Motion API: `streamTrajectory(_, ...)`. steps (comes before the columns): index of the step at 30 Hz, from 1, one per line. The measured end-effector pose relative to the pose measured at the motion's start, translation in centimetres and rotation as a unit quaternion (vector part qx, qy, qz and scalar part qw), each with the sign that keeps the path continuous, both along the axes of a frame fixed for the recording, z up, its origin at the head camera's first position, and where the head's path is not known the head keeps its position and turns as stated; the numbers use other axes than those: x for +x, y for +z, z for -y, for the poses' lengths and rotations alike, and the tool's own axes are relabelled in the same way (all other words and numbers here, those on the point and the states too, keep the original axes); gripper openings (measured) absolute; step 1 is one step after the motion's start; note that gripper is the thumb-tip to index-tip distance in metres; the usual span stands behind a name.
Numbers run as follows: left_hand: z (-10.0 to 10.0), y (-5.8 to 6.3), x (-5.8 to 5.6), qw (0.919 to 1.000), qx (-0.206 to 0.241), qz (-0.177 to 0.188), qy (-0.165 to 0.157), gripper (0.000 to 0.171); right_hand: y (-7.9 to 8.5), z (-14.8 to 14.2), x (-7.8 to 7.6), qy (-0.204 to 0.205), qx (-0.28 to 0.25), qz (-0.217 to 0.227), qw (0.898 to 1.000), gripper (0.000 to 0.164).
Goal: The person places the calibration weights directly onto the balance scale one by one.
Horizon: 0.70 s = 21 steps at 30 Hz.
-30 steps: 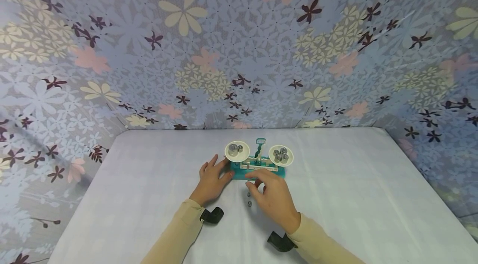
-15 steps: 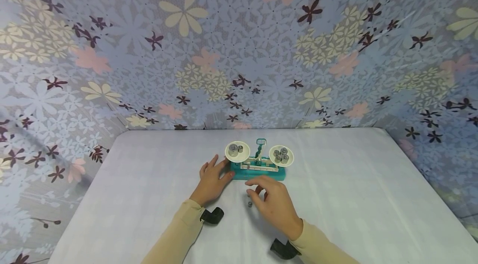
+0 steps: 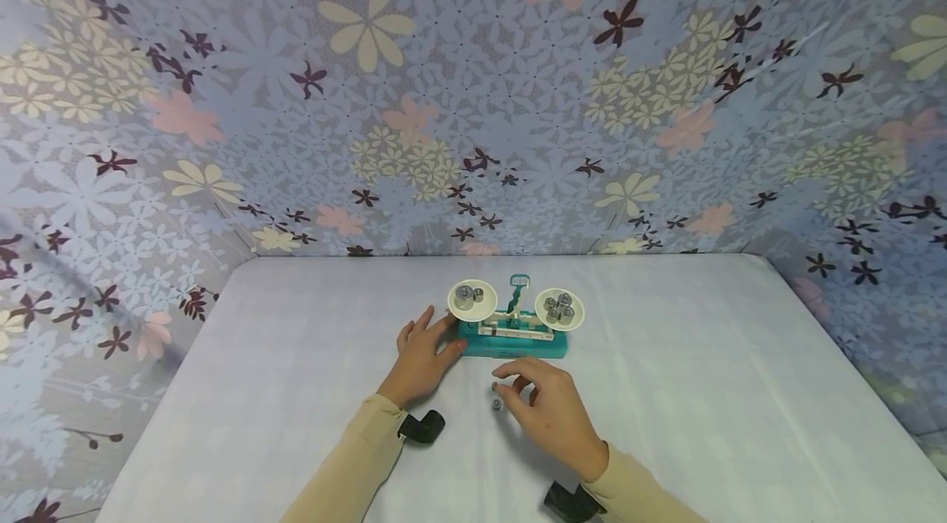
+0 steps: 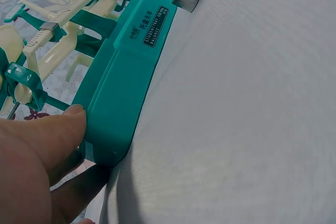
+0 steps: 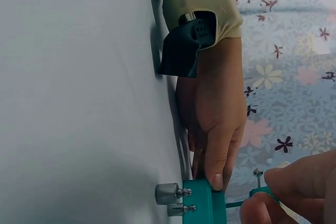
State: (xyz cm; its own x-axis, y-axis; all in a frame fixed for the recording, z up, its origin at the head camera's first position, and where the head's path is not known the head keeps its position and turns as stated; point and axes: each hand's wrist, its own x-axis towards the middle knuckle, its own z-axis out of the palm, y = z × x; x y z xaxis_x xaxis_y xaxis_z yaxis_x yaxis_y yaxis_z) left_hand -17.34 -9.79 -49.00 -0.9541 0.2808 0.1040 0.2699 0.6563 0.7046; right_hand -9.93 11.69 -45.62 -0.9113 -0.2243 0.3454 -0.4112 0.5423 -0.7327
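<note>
A teal tray balance (image 3: 515,346) with two cream pans stands near the middle of the table; its label shows in the left wrist view. My left hand (image 3: 420,365) holds the base's left end, thumb on the near side and fingers round the far side. My right hand (image 3: 551,412) hovers in front of the base, thumb and index finger bent towards each other with a gap between the tips. Just by the thumb tip is a small metal weight (image 3: 494,386). Another weight (image 3: 496,404) stands nearer to me; both also stand in the right wrist view, a larger weight (image 5: 168,193) among them.
Two weights of different size, one a large weight (image 3: 464,295), sit in the left pan (image 3: 486,313). Several weights (image 3: 558,307) fill the right pan. White cloth covers the table (image 3: 710,391). Flowered fabric (image 3: 414,178) rises behind it and at both sides.
My right hand has drawn back towards me, away from the balance's base, and its fingertips have come down near the loose weights. The left hand stays on the base.
</note>
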Motion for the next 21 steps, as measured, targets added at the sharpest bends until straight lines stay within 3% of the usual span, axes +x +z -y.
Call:
streamTrajectory(14,0.0,0.1,0.1,0.9999,0.009,0.006,0.002,0.052,-0.8,-0.4,0.0,0.000,-0.033,0.106,0.994,0.015)
streamTrajectory(21,-0.1,0.1,0.0,1.0000,0.004,0.004,0.001,0.051,-1.2,-0.2,0.0,0.004,-0.018,0.126,0.992,0.016)
